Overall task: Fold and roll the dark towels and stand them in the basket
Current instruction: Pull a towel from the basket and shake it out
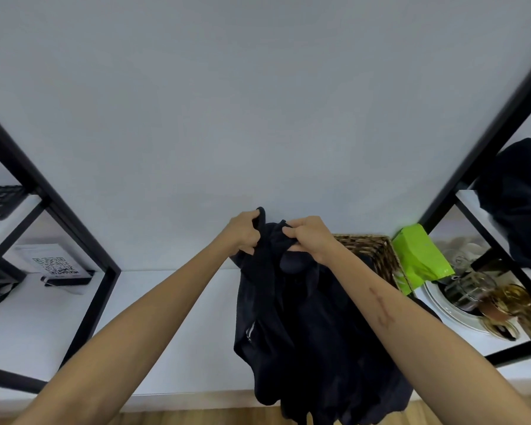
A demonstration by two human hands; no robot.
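pale grey wall fills the space above a white bench [178, 317] framed by black metal shelving [74, 228]. fingers [256, 216] of the left hand [242, 233] are curled tight round a bunched top edge of a dark towel [304, 332], and the right hand [311, 237] pinches the same gathered edge just beside it, thumb underneath, knuckles up. both hands are raised in front of the wall, close together, almost touching. the towel hangs down from them in loose folds, its lower end dropping past the front edge of the bench toward the wooden floor [196, 417]. behind the right forearm sits a woven basket [377, 253], partly hidden; i cannot tell what is in it. just right of the basket stands a bright green packet [417, 256], then a white plate [448, 308] with glassware [469, 289] and amber glass pieces [509, 305] on it. another dark cloth [521, 204] is heaped on the upper right shelf. on the left, a card with a qr code [54, 263] stands on a lower shelf, and a black keyboard [0, 200] lies above it
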